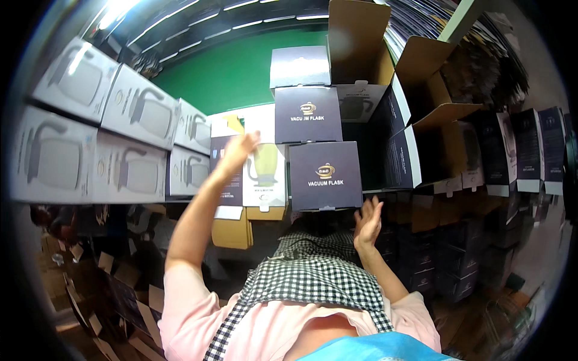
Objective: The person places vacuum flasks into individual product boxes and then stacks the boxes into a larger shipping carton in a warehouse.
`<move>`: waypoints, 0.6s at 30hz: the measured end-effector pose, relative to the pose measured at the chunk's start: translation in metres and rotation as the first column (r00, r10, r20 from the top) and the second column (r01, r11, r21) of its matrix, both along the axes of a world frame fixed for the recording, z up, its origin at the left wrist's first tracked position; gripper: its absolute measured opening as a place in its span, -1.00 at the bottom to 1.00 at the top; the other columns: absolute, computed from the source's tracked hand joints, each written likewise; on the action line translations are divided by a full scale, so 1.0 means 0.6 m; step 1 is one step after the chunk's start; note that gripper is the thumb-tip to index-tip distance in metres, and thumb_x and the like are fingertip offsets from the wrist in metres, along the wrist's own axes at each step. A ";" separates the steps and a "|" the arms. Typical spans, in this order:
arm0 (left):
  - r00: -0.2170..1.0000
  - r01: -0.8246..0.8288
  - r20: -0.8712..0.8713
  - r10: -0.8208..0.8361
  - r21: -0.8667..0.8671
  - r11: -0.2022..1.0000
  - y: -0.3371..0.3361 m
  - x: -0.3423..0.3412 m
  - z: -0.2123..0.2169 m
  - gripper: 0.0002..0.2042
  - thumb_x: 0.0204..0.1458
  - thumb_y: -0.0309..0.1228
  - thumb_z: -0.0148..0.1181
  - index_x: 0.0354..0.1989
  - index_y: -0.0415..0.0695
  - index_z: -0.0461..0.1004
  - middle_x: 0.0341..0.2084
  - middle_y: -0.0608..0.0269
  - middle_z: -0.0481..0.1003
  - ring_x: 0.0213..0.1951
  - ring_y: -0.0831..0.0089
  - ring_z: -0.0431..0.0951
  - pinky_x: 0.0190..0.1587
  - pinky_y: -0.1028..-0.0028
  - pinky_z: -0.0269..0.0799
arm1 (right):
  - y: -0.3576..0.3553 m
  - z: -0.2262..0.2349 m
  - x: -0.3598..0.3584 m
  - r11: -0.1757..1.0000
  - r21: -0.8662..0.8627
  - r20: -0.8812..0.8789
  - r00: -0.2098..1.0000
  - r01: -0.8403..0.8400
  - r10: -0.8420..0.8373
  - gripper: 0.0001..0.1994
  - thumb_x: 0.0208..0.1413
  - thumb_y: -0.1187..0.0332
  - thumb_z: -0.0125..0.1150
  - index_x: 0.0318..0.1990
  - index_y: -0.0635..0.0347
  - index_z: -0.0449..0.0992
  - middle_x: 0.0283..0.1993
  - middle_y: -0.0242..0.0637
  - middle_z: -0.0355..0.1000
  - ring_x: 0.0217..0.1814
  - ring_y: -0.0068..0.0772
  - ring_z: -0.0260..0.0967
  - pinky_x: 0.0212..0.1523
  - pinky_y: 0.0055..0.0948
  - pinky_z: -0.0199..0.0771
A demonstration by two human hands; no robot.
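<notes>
My left hand (239, 150), smeared by motion, is over a flattened box (265, 183) that shows a yellow-green jug picture on its white panel. Whether its fingers grip anything cannot be made out. My right hand (368, 222) has its fingers apart and holds nothing. It is by the near right corner of a closed dark blue box (326, 186). Behind that one stands a second dark blue box (307, 123), and farther back is a box with a pale, shiny top (300, 66).
White boxes (135, 111) with jug pictures are stacked at the left on the green tabletop (241, 75). Open dark boxes (394, 147) with brown inner flaps stand to the right. More dark boxes (528, 150) line the far right, and cartons (141, 310) lie below at the left.
</notes>
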State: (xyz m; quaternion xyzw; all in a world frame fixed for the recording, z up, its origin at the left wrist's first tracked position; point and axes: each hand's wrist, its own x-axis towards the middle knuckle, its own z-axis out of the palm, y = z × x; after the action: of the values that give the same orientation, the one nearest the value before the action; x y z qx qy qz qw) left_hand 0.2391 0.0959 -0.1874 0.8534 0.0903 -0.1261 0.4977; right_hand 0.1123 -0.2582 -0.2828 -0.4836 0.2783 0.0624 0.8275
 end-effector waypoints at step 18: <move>0.998 -0.030 -0.062 -0.019 -0.702 0.712 0.070 0.408 -0.022 -0.68 0.19 -0.17 0.08 -0.05 -0.13 0.54 -0.12 0.22 0.55 -0.08 0.41 0.51 0.07 0.34 0.38 | 0.159 -0.011 -0.037 0.798 0.553 -0.319 0.946 0.240 -0.064 -0.53 0.31 -0.01 -0.13 0.18 0.12 0.36 0.20 -0.29 0.34 0.26 -0.26 0.26 0.27 -0.20 0.27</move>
State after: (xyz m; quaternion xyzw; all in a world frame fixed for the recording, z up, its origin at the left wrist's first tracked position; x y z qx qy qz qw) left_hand 0.4836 0.1380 -0.2004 0.5957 0.0543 -0.1768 0.7816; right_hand 0.0904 -0.1627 -0.2895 -0.1672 0.3995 0.1463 0.8894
